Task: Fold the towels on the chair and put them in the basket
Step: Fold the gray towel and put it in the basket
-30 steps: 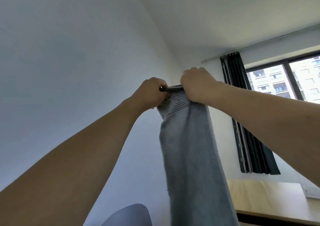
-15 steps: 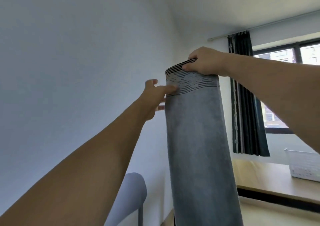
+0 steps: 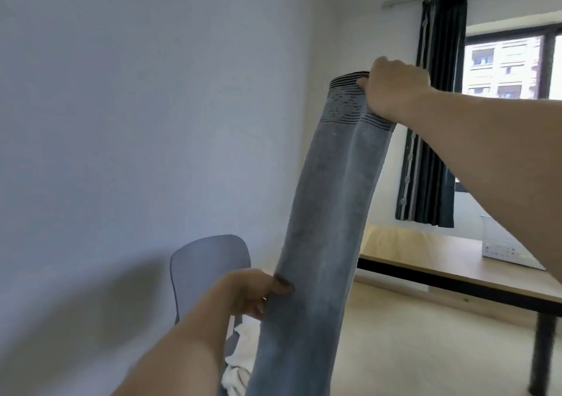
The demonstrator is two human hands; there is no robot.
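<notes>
Left hand dropped, pinching towel midway, right hand clutching top edge

The grey towel is napped matt cloth, the table smooth pale wood.

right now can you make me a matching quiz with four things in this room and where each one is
Things:
1. grey towel
2. chair
3. basket
4. curtain

Places:
A. on the wooden table at the right
B. held up between both hands
C. hanging beside the window
D. against the wall, with white cloth on its seat

Pairs: 1-B, 2-D, 3-A, 4-C
</notes>
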